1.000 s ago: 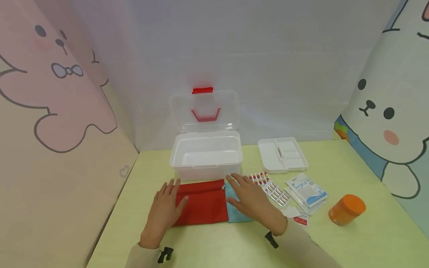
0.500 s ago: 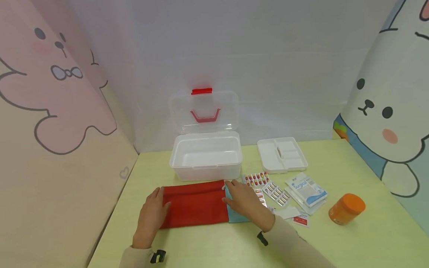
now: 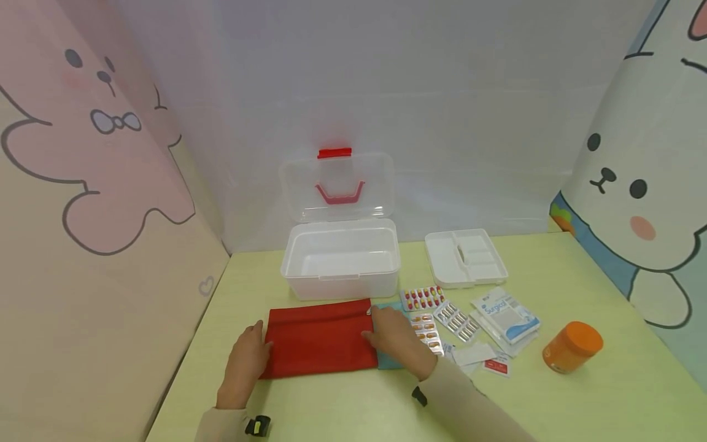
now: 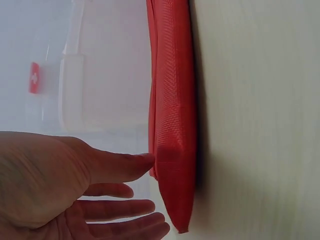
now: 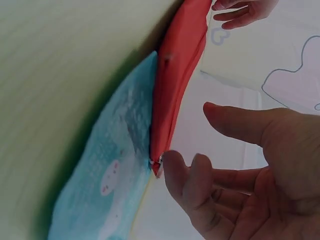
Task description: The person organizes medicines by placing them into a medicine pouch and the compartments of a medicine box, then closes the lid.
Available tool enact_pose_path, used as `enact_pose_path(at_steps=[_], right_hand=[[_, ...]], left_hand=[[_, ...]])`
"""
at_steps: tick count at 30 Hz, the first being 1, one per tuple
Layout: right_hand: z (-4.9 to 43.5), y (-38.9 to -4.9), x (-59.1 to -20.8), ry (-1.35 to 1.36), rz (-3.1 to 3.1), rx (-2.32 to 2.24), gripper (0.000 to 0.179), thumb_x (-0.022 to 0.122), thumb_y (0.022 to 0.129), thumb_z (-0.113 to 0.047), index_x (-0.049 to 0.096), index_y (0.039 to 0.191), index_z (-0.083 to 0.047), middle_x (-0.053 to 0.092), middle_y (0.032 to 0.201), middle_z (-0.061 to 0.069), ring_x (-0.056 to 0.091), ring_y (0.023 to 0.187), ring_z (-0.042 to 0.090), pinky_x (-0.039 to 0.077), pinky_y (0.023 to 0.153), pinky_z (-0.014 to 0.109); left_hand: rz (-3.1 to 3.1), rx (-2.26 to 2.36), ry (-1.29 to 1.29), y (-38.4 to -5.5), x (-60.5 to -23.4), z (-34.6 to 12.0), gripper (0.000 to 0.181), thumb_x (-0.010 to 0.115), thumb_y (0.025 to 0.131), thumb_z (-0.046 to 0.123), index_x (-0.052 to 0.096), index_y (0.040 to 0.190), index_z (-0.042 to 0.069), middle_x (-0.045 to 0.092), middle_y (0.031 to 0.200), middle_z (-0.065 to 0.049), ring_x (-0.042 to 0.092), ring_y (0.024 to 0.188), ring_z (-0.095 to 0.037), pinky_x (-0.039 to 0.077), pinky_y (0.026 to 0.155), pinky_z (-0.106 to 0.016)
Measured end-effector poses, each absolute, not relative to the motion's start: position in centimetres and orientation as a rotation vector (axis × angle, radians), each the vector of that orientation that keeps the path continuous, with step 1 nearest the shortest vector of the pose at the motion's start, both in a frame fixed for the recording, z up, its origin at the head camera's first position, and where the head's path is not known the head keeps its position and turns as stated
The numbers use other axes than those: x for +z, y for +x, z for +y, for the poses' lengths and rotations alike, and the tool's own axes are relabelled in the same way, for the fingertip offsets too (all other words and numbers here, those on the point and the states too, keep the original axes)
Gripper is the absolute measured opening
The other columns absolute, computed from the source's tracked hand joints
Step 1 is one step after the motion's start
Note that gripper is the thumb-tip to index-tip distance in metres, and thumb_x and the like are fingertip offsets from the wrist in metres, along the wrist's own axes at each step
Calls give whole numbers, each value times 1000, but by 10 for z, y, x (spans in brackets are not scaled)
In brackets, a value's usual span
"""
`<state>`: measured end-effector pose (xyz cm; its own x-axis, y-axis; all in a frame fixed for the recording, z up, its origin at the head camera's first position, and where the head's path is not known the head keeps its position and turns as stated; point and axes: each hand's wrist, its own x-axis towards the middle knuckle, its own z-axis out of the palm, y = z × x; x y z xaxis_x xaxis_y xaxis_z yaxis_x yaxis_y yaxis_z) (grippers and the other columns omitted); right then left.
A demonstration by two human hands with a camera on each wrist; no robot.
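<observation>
A flat red zip pouch lies on the table, its zipper along the far side. My left hand is at the pouch's left end; in the left wrist view the thumb reaches the red edge and the other fingers stretch out below. Over the pouch's right end is my right hand, partly covering a light blue packet. In the right wrist view that hand's thumb stands apart from bent fingers, whose tips are right by the zipper end. Nothing shows between them.
Behind the pouch stands a clear box with its lid raised. To the right are a white divided case, several blister packs, a surgical packet, small sachets and an orange jar.
My left hand has moved left and down to the pouch's left end. The right hand has drawn slightly left, uncovering more of the blister packs. The pouch stays in place.
</observation>
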<state>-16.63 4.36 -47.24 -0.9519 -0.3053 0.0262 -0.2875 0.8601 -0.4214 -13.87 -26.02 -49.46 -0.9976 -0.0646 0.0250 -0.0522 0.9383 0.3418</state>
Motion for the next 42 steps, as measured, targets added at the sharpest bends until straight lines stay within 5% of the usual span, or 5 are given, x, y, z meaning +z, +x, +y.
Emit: enact_pose_path(at_steps=[30,37,42], right_hand=[[29,-180,-493,-190,2939,-833,27,77,74,-11,63,93,2,65,79,18,60,68,30,51,62,43],[31,-183,-498,-178,2920,-809,16,73,80,-13,64,83,0,60,70,11,54,63,24,49,60,38],[30,-180,-496,-188,2914,-866,20,71,85,-14,59,73,-4,55,64,7,52,60,22,46,56,35]], left_hand=[[-3026,-685,238,-152,-501,-254,48,61,91,4,45,129,-22,63,106,-36,60,102,-52,51,87,-57],[-2926,-824,295,-151,-496,-252,28,62,90,7,63,107,-15,67,87,-23,65,82,-37,53,73,-48],[-2891,-866,299,-148,-493,-254,13,62,91,10,65,93,-3,63,80,-12,57,70,-23,43,58,-34]])
